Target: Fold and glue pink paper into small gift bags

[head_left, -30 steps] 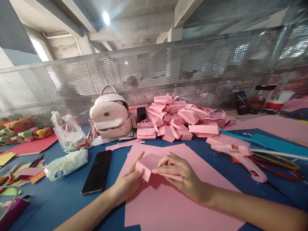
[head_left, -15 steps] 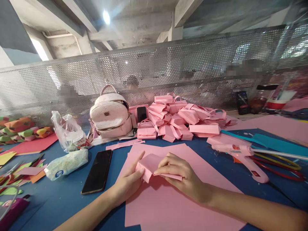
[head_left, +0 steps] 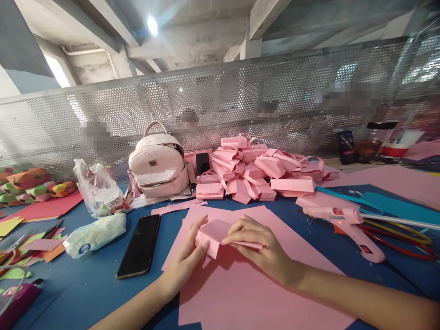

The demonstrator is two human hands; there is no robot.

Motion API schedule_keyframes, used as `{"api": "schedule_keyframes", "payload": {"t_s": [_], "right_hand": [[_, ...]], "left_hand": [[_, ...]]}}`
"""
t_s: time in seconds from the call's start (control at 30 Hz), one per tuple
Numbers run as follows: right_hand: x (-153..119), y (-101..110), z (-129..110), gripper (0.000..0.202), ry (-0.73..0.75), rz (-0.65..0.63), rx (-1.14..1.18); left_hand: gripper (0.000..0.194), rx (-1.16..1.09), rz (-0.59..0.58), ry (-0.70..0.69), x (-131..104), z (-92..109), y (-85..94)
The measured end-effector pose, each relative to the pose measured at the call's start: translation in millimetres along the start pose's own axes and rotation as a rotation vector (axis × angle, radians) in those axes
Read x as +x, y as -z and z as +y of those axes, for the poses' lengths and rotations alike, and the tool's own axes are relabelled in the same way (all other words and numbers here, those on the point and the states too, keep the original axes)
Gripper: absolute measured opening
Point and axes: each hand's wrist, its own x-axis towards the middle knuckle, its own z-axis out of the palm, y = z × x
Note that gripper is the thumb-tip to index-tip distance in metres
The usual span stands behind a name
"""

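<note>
I have a folded pink paper piece [head_left: 215, 231] between my hands, just above the far part of the stacked pink sheets [head_left: 233, 298], which lie flat and smooth on the blue tabletop [head_left: 85, 288]. My left hand [head_left: 187, 256] grips its boxy end, thumb on the near face and fingers behind; my right hand [head_left: 259, 247] is closed on the thin flap that sticks out to the right, pinching it in bent fingers. Beyond the sheets and to their left stands a pale pink backpack [head_left: 156, 165], rounded and upright, its top gaping; I cannot tell what is in it. Farther left of them, a crinkled clear plastic bag [head_left: 92, 183] has a red-and-white printed packet [head_left: 116, 205] at its base. Well past the sheets on the right, a see-through jar [head_left: 369, 149] with a dark lid holds something reddish brown. Directly beyond the sheets is a heap of creased pink paper shapes [head_left: 264, 169], boxy, with looping strips. Left of the sheets lie a glossy black phone [head_left: 139, 247] and a soft, wrinkled plastic pack [head_left: 96, 236]; to their right rests a pink glue gun [head_left: 357, 229].
</note>
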Motion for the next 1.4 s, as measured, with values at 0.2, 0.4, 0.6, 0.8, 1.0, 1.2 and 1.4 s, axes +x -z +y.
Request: {"api": "schedule_keyframes", "payload": {"t_s": [0.2,0.4,0.6,0.8,1.0,1.2,1.4], "right_hand": [[1.5,1.7,4.2,0.019,-0.059,0.005,0.056],[0.4,3.5,10.2,0.018,-0.090,0.009,0.102],[0.8,3.9,11.3,0.015,-0.174,0.020,0.145],[0.9,4.4,11.9,0.018,-0.190,-0.002,0.163],[0.3,4.0,13.2,0.023,-0.184,-0.019,0.156],[-0.4,3.7,14.4,0.024,-0.177,-0.039,0.146],[0.5,4.0,15.0,0.024,-0.190,-0.039,0.154]], "left_hand": [[0.052,-0.096,0.085,0.035,2.6,7.0,-1.9],[0.033,-0.073,0.107,-0.030,4.5,9.1,0.1],[0.028,-0.069,0.086,-0.048,6.0,12.8,-0.7],[0.022,-0.069,0.059,-0.067,6.2,13.3,-0.6],[0.024,-0.091,0.060,-0.056,7.5,4.9,1.4],[0.024,-0.121,0.052,-0.004,6.7,9.4,0.7],[0.024,-0.140,0.043,0.002,6.3,13.4,-1.1]]}}
